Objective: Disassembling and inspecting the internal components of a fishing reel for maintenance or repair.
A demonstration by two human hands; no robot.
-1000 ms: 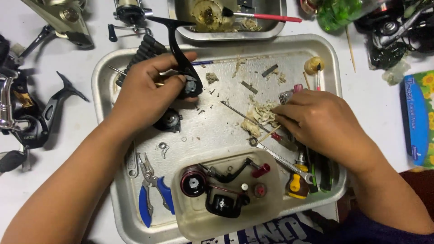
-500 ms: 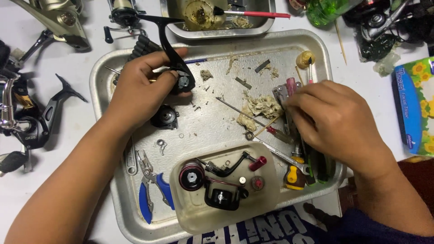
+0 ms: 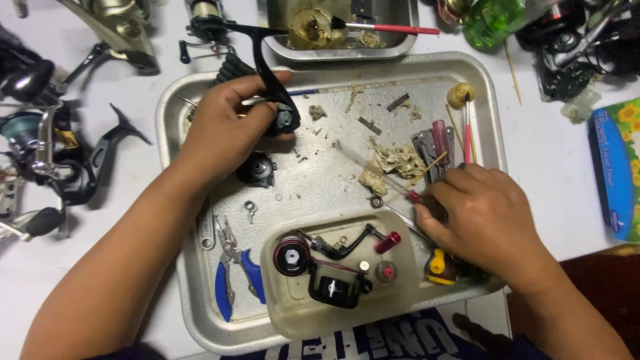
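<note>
left hand (image 3: 223,130) around black reel body (image 3: 277,110)

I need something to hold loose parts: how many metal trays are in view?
2: the big tray under both hands, and a small tray beyond it, its far edge cut off by the frame.

Black reel parts on a dull silver tray

The reel body (image 3: 275,100) in hand is black, the tray (image 3: 333,193) grey metal smeared with tan grease. The pliers (image 3: 233,267) have blue grips, the brush (image 3: 393,29) a red handle, the clear tub (image 3: 340,273) holds black and dark red pieces; a green bottle (image 3: 490,23), and a blue box (image 3: 617,167) patterned with yellow flowers.
</note>
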